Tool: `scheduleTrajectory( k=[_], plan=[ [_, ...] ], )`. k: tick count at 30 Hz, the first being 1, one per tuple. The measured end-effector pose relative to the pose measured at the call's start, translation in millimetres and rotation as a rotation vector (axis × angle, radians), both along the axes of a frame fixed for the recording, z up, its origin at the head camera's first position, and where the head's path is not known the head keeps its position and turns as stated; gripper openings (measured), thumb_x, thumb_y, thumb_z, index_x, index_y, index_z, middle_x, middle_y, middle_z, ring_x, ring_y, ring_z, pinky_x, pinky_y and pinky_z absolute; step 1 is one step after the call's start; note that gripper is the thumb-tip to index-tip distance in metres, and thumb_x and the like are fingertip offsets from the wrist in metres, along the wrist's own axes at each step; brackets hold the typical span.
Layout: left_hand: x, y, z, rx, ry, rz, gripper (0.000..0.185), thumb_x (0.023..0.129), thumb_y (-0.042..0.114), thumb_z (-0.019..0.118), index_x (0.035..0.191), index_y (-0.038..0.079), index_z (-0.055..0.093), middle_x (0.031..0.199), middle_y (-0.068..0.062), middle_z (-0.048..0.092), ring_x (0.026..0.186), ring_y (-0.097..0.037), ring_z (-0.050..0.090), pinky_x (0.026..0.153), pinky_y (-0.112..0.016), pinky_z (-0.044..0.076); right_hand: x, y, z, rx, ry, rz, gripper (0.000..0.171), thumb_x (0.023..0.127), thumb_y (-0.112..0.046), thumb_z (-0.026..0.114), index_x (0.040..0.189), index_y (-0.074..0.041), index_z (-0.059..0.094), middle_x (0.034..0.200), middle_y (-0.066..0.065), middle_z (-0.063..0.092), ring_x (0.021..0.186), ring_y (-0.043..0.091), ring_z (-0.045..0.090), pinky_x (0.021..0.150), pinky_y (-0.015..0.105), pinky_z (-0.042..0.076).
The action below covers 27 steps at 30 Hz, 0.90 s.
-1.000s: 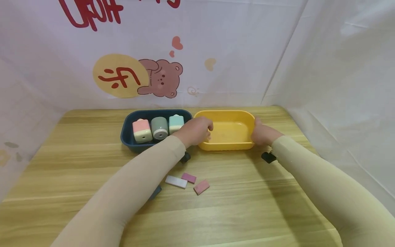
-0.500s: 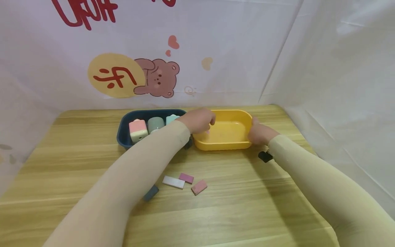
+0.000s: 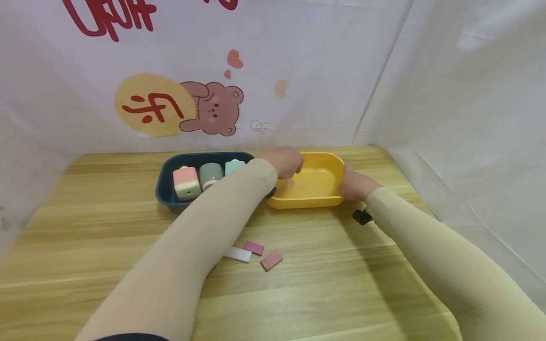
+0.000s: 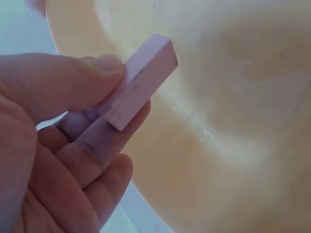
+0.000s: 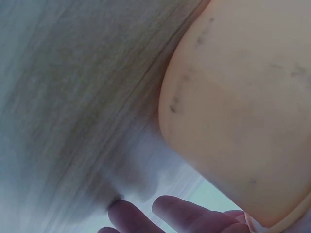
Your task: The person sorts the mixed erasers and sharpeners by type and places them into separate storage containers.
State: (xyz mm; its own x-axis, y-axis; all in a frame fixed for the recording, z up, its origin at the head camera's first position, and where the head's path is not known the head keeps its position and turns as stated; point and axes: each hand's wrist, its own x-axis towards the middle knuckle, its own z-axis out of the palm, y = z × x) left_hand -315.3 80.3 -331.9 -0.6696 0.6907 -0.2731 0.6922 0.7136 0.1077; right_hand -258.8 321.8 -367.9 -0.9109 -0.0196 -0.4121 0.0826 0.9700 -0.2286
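In the left wrist view, my left hand (image 4: 73,121) pinches a small pink rectangular block (image 4: 143,80) between thumb and fingers. It holds the block above the inside of a yellow oblong tray (image 3: 304,203), over the tray's left end in the head view. At the opposite end my right hand (image 3: 358,184) holds the tray's rim. Two of its fingers (image 5: 182,213) stretch along beneath the tray's outer wall in the right wrist view. The right thumb is hard to make out.
A dark blue tray (image 3: 170,206) holding a pink-and-cream piece (image 3: 186,182), a grey-green piece (image 3: 211,174) and a mint piece (image 3: 233,165) stands left of the yellow one. Nearer me lie a white block (image 3: 239,254), a magenta block (image 3: 253,247) and a pink-red block (image 3: 271,260).
My left hand has moved right and slightly away from me, further over the yellow tray, with the pink block. My right hand stays at the tray's end. The head view has shifted slightly.
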Motion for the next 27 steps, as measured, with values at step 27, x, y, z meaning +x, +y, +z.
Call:
scheduleTrajectory(
  k=[27],
  plan=[
    [0.0,-4.1,5.1,0.041,-0.023,-0.025,0.040,0.099,0.013,0.072,0.138,0.009,0.062,0.133,-0.005,0.066,0.119,-0.022,0.060,0.113,-0.035,0.047,2.8,-3.7,2.2,-0.010,-0.003,-0.008,0.090,0.090,-0.009,0.043,0.157,0.017,-0.012,0.116,0.033,0.066,0.099,0.037,0.062,0.092,0.046,0.050]
  ],
)
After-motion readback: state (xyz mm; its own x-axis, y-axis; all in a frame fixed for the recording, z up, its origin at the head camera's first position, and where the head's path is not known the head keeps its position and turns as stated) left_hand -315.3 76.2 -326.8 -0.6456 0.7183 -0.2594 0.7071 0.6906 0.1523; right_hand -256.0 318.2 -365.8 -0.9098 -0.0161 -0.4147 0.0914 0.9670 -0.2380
